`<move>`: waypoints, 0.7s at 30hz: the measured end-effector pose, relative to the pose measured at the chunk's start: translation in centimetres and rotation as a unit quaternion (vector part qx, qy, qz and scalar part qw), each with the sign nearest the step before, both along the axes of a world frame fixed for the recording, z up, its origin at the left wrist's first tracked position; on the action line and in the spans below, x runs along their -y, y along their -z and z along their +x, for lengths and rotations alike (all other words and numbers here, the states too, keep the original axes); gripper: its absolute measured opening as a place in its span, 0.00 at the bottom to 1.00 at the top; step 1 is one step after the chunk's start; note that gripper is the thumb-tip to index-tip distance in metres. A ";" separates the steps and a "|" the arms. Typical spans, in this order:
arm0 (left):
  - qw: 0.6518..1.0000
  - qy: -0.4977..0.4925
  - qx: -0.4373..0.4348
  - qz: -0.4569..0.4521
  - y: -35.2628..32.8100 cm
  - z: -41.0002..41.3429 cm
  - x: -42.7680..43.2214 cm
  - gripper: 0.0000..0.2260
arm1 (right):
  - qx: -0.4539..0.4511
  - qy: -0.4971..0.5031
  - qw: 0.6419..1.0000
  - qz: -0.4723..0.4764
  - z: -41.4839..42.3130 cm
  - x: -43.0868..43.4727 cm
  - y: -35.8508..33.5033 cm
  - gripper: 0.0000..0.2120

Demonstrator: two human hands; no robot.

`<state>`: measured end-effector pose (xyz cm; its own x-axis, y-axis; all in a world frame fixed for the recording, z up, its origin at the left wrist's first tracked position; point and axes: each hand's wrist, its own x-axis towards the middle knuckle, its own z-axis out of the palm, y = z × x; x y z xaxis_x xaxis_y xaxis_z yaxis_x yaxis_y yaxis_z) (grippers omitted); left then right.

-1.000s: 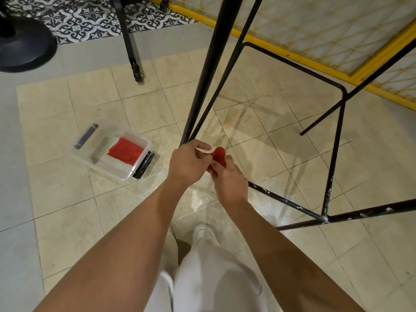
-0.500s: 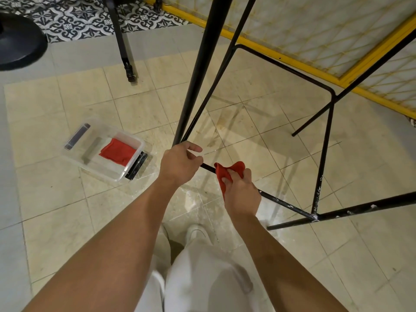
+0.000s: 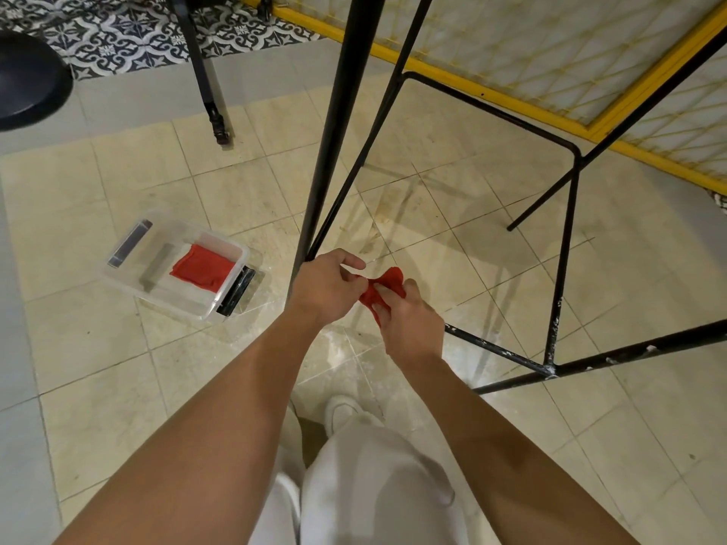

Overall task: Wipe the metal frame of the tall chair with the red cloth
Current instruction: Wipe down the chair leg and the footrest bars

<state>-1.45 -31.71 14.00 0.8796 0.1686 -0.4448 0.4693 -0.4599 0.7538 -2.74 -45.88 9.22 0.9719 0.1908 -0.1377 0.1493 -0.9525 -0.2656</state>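
Evidently regrouping the small crumpled red cloth (image 3: 383, 287), both the left hand (image 3: 328, 287) and right hand (image 3: 409, 324) pinched it between them, likely to refold a clean face, just above the chair's thin black metal footrest bar (image 3: 491, 348).

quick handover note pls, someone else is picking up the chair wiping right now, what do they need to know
Left hand: pinching one end of the red cloth, close beside the chair's tall black leg.
Right hand: gripping the other end of the same cloth, just above the low crossbar.
The cloth is bunched between both hands and not pressed on the metal at this instant.
A second red cloth lies in the clear plastic box on the floor to the left.
Done: cannot tell how much of the frame is wiped.
Left: the low bars near the corner joint show white specks; wipe there and up the legs.
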 end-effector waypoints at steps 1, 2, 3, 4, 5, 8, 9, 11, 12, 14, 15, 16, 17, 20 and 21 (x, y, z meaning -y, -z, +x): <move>1.000 0.001 0.004 0.000 0.0 0.0 0.1 0.09 | 0.006 -0.001 1.000 0.004 -0.2 0.8 0.0 0.15; 1.000 0.000 0.009 -0.003 0.0 0.0 0.3 0.09 | 0.013 0.001 1.000 0.004 -0.4 1.6 0.1 0.15; 1.000 -0.001 0.015 -0.006 0.0 0.0 0.5 0.08 | 0.017 0.007 1.000 -0.001 -0.6 2.6 0.1 0.14; 1.000 -0.001 0.020 -0.007 -0.1 0.0 0.7 0.08 | 0.018 0.013 1.000 -0.005 -0.9 3.4 0.1 0.14; 1.000 0.001 0.023 -0.007 -0.1 -0.1 0.8 0.08 | 0.016 0.017 1.000 -0.008 -1.1 4.1 0.1 0.15; 1.000 0.015 0.024 -0.009 0.1 -0.5 1.5 0.09 | -0.017 0.044 0.998 -0.038 -1.4 5.8 -0.3 0.17; 1.000 0.019 0.022 -0.010 0.3 -0.7 1.8 0.09 | -0.030 0.052 0.997 -0.050 -1.4 6.1 -0.5 0.18; 0.999 0.020 0.023 -0.010 0.7 -1.1 2.2 0.09 | -0.035 0.065 0.996 -0.054 -1.4 6.3 -0.8 0.18; 0.999 0.021 0.024 -0.007 1.0 -1.4 2.5 0.09 | -0.028 0.070 0.996 -0.047 -1.4 6.2 -0.9 0.17; 0.999 0.028 0.031 0.002 1.7 -1.8 3.1 0.09 | -0.006 0.073 0.996 -0.048 -1.4 5.8 -0.7 0.15; 0.999 0.028 0.036 0.001 1.9 -1.9 3.4 0.09 | 0.012 0.064 0.996 -0.055 -1.5 5.5 -0.5 0.13; 0.999 0.026 0.041 -0.004 2.0 -1.9 3.8 0.09 | 0.039 0.050 0.996 -0.059 -1.5 5.3 -0.2 0.11; 0.999 0.021 0.047 -0.008 2.1 -1.8 4.3 0.08 | 0.071 0.036 0.995 -0.060 -1.4 5.1 0.1 0.09; 0.997 -0.013 0.067 -0.025 2.0 -1.4 5.9 0.08 | 0.121 -0.022 0.991 -0.061 -0.9 4.7 0.8 0.09; 0.996 -0.021 0.074 -0.033 2.0 -1.4 6.4 0.07 | 0.125 -0.042 0.990 -0.056 -0.8 4.4 1.0 0.11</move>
